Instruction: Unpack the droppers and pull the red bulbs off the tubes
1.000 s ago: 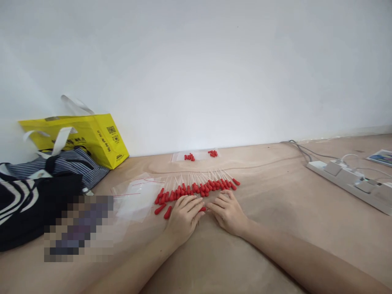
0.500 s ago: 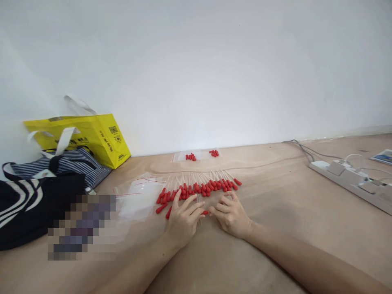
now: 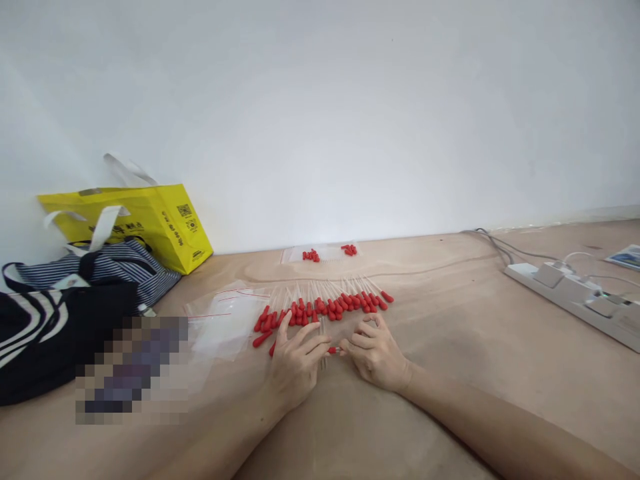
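My left hand (image 3: 297,360) pinches a small red rubber bulb (image 3: 332,350) between thumb and fingers, its index finger raised apart. Facing it, my right hand (image 3: 374,352) is closed on a thin clear dropper tube (image 3: 339,349), mostly hidden by the fingers; its pale end meets the bulb. A few loose clear tubes (image 3: 323,363) lie under my left fingertips, pointing away from me. Just beyond both hands spreads a row of droppers (image 3: 343,303), red bulbs toward me and clear stems toward the wall. One more red-bulbed dropper (image 3: 262,339) lies left of my left hand.
Clear zip bags (image 3: 220,330) lie flat on the left. Near the wall, another bag (image 3: 327,253) has red bulbs on it or in it. A yellow bag (image 3: 185,230), a striped bag (image 3: 145,270) and a black bag (image 3: 95,323) stand left; a power strip (image 3: 575,297) lies right.
My left index finger has lifted away, uncovering loose tubes beneath. My hands have drawn slightly apart, and a pale piece of tube now shows at the bulb. The view shifted slightly.
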A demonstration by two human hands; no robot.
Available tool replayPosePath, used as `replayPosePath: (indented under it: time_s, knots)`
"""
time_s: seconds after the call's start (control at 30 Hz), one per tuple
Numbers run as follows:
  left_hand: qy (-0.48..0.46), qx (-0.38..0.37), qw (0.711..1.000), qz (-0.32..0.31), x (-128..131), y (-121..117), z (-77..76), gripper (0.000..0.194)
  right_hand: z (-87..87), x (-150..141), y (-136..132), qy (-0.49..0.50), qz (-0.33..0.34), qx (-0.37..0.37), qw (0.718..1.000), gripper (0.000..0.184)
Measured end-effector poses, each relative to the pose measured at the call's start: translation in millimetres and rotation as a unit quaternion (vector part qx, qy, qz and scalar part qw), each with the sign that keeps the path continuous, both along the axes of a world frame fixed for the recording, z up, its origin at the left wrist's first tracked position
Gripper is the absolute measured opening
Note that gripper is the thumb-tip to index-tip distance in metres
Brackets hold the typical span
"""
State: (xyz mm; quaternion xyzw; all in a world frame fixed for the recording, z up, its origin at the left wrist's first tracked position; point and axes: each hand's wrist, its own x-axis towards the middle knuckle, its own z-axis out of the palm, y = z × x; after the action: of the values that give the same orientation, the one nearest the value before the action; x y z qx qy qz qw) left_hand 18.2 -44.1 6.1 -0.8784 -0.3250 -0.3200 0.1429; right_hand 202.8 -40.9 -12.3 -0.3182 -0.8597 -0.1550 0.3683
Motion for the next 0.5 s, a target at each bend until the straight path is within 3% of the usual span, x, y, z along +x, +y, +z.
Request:
replayPosePath:
  time_s: [0.37,0.5]
  knots:
    - [-0.019,0.003,1.0,0.024,-13,1,-3.9,0.026,-5.3,10,1,0.018,-0.012,-0.011,1.0,0.023]
    - [-0.06,-0.002,0.997,0.043,-22,4,-2.8,0.02,-12.5,14,4,0.033,-0.033,-0.078,0.996,0.024]
